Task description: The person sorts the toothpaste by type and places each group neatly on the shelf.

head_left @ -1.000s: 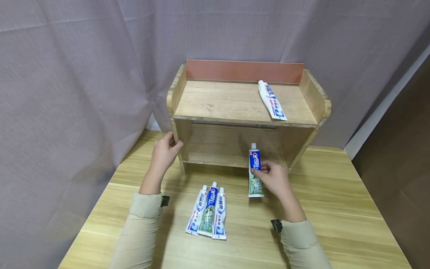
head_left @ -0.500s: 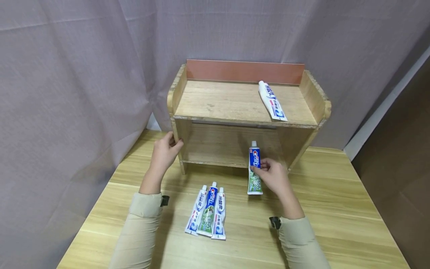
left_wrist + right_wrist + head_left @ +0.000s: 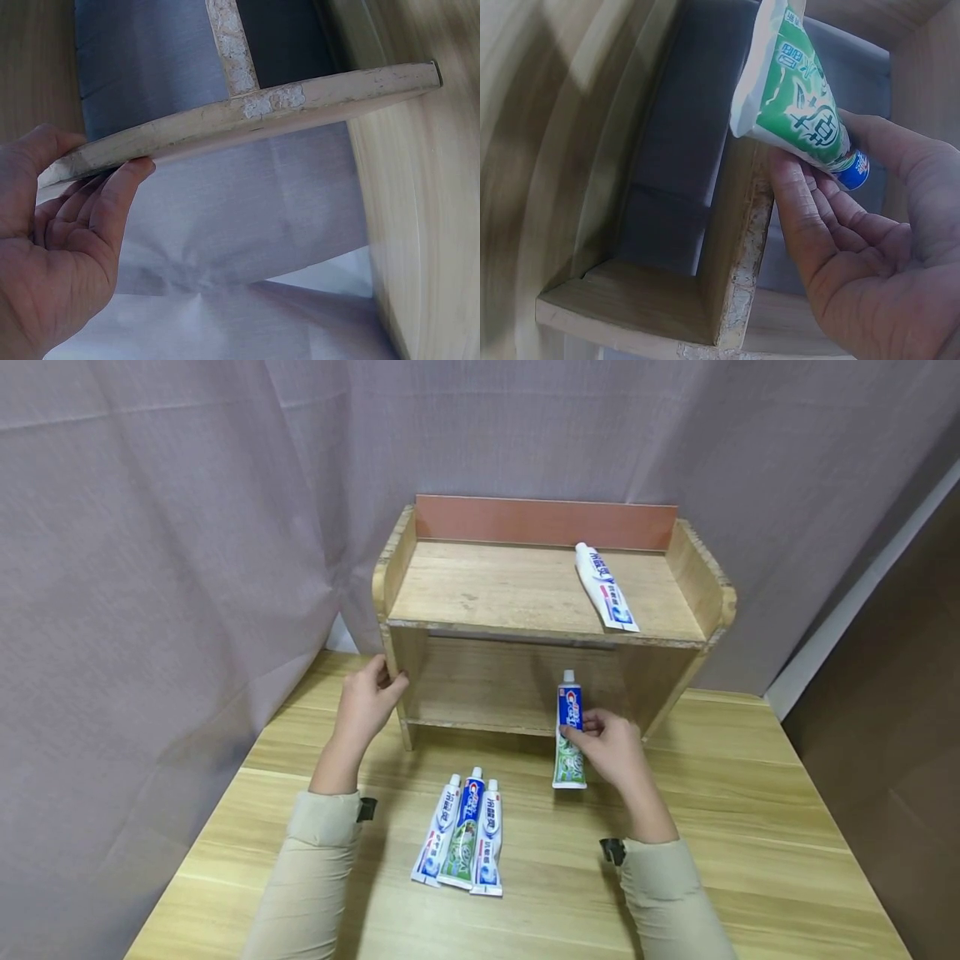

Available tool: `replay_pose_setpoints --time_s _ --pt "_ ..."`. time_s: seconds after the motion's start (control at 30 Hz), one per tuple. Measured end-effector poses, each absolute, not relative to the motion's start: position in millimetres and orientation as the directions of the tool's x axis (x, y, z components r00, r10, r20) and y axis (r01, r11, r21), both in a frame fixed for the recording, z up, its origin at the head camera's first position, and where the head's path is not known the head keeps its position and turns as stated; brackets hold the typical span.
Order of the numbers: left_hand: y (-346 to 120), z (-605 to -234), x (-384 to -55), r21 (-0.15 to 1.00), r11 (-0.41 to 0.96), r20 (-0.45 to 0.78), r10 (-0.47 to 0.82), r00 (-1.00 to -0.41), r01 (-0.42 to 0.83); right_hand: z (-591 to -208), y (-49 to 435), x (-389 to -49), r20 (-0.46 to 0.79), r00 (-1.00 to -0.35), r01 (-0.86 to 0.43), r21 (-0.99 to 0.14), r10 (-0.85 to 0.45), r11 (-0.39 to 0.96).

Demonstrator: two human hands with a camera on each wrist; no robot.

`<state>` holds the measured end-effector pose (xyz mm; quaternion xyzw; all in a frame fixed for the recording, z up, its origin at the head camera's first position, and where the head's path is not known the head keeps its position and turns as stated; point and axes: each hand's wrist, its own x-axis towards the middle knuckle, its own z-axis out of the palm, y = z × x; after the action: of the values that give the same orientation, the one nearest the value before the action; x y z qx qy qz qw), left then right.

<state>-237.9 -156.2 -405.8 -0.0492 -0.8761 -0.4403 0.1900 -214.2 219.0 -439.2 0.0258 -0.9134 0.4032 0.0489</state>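
Note:
My right hand (image 3: 613, 750) pinches a blue and green toothpaste tube (image 3: 569, 756), cap upward, in front of the lower board of a wooden shelf (image 3: 495, 628). In the right wrist view the tube (image 3: 802, 97) sits between thumb and fingers, its flat end toward the camera. My left hand (image 3: 366, 703) grips the front edge of the shelf's left side panel (image 3: 180, 135), thumb on one face and fingers on the other. A white toothpaste tube (image 3: 606, 587) lies on the top board, toward the right.
On the table (image 3: 750, 827), in front of the shelf, lie a white tube (image 3: 438, 835), a blue and green tube (image 3: 465, 835) and another white tube (image 3: 489, 839), side by side. A grey curtain (image 3: 187, 527) hangs behind. A brown panel (image 3: 885, 693) stands at the right.
My right hand has moved slightly up and toward the shelf with the blue and green toothpaste tube. The left hand has kept its place on the side panel.

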Motion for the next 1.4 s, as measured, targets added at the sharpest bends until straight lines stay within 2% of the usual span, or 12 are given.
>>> replay_pose_setpoints --time_s 1.4 --pt "-156.2 -404.4 -237.3 0.746 0.618 0.374 -0.079 -0.924 0.250 -427.9 222.8 -235.9 0.141 -0.990 -0.076 -0.678 0.029 0.731"
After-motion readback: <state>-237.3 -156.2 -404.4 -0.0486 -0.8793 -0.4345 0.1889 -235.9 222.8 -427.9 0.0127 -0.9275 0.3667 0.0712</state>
